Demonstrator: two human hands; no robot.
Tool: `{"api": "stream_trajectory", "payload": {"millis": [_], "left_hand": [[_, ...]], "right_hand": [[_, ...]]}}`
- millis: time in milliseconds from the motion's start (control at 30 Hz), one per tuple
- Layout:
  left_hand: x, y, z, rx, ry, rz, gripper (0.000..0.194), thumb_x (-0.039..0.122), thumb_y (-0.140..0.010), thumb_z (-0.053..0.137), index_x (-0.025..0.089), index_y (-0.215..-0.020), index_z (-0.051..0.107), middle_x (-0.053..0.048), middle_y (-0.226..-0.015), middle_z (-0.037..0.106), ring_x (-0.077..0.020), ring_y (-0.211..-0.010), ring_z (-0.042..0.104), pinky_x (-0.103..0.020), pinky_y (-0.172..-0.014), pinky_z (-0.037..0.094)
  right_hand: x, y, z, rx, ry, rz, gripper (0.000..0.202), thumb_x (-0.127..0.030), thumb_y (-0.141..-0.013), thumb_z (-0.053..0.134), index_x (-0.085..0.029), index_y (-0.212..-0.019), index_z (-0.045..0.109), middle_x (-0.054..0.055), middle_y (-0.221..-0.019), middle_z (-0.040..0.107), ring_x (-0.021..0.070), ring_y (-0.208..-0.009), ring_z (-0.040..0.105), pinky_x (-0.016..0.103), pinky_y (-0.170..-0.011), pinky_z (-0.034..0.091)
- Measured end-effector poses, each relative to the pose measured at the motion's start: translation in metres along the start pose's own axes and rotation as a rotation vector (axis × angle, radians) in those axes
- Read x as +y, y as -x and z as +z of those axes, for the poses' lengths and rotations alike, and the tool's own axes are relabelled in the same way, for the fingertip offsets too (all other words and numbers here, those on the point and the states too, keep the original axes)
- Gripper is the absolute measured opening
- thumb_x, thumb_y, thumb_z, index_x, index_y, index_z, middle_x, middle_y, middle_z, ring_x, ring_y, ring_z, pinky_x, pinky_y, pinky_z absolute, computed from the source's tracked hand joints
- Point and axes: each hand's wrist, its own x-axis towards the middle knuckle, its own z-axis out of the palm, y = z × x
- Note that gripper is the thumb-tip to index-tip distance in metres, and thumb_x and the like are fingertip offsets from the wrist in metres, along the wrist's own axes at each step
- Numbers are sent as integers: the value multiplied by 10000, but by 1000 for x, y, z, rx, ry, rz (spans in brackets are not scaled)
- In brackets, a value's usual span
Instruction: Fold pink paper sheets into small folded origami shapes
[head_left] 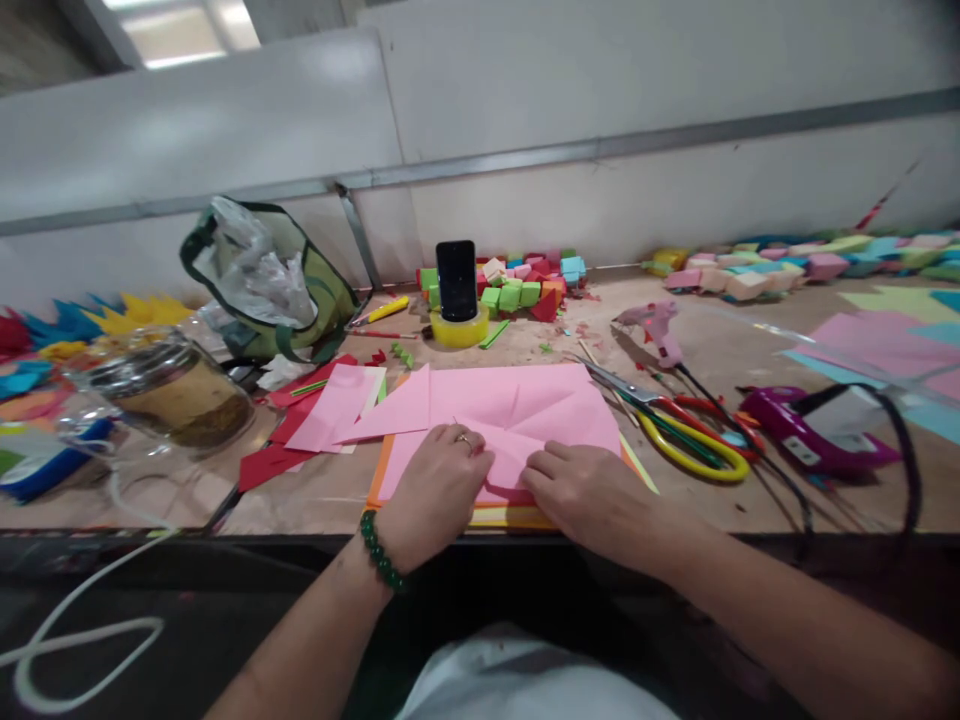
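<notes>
While one phone (456, 285) stood upright at one yellow tape roll (460, 330) on the desk (292, 510), one folded pink paper (510, 455) lay in front of the phone, on the wearer's side, over one wider pink sheet (465, 385); whether these two were a single piece, I could not tell. The folded paper's long axis ran left to right, roughly along the desk's near edge, its fold facing the wearer. Two hands were on it: the left hand (435, 490), with one ring (463, 438) and one green bead bracelet (380, 552), curled over the left end, and the right hand (592, 490) curled over the right. Both touched the paper, but whether they pinched or merely pressed it, I could not tell.

Front-left of the phone lay one pink triangular piece (394, 408), its sharp tip to the left. Just left of the phone was one yellow cutter (388, 308); farther left, one bag (319, 290) and one jar (187, 395). Behind the phone sat many paper cubes (510, 296). To its right lay one pink glue gun (656, 330) and, nearer the wearer, scissors (641, 393).
</notes>
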Motion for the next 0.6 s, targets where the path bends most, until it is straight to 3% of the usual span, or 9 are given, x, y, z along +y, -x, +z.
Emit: {"api": "stream_trajectory", "payload": {"millis": [133,300,367,467,533,600], "left_hand": [[13,19,7,68,166,-55,293,107,-835,479,154,-1089,618,-102,-1120,637,-234,-1031,555,-429,-952,436],[9,37,22,198,337,-76,331,232,-861,532,131,-1168,601,-135,-1208,588,-247,-1130,517,-414,-987,441],[6,39,26,243,390,-81,299,236,-859,544,128,-1127,624,-136,-1161,609,-238,-1108,532,-392,-964,464],[4,39,28,302,445,-89,227,207,-852,554,136,-1044,654,-117,-1089,648,-223,-1066,559,-382,-945,482],[4,38,29,324,463,-100,205,198,-849,558,144,-1018,662,-105,-1073,661,-219,-1061,564,-384,-940,488],[5,38,29,326,472,-109,209,198,-850,558,148,-1025,661,-99,-1075,664,-218,-1068,561,-390,-948,484]], "right_hand": [[-1,-8,-5,-106,-154,10,156,-95,-823,529,-131,-872,672,108,-872,666,227,-859,584,323,-724,469],[29,-2,-14,-168,-633,105,257,-135,-855,501,-194,-1017,691,55,-1120,660,168,-1010,596,274,-888,442],[40,-5,-11,-193,-789,172,226,-229,-885,503,-197,-987,702,43,-1060,685,162,-942,616,265,-845,456],[49,-15,-2,-177,-885,346,244,-359,-866,548,-165,-858,696,23,-785,688,151,-709,595,251,-638,453],[48,-22,5,-114,-866,453,267,-401,-834,589,-157,-767,671,5,-666,637,138,-616,545,246,-554,410],[45,-26,12,-1,-815,506,257,-401,-807,625,-162,-715,646,4,-675,613,132,-611,528,248,-549,396]]}}
